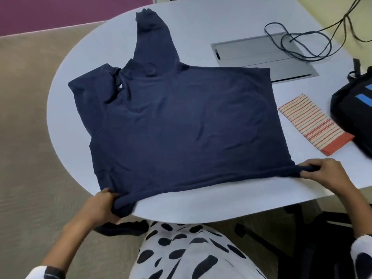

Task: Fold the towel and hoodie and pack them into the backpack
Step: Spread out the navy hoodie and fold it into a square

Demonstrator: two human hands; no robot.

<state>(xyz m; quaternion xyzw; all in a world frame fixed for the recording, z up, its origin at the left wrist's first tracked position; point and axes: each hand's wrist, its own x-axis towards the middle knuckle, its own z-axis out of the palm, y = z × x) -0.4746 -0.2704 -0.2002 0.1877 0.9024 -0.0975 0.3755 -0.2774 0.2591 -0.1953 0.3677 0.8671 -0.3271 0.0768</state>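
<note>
While hands grip hoodie (181,121), towel (314,125) – backpack (352,109) beside.

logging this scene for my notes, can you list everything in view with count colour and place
hoodie: one, navy blue, spread flat across the middle of the table, one sleeve pointing to the far edge
towel: one, cream with red stripes and an orange end, folded, right of the hoodie, beside the backpack
backpack: one, black with blue stripes, right edge of the table
table: one, pale grey, rounded
cable hatch: one, grey, set in the table's far right
cables: black, looped over the hatch
left hand: gripping the hoodie's near left hem corner
right hand: gripping the near right hem corner
</note>
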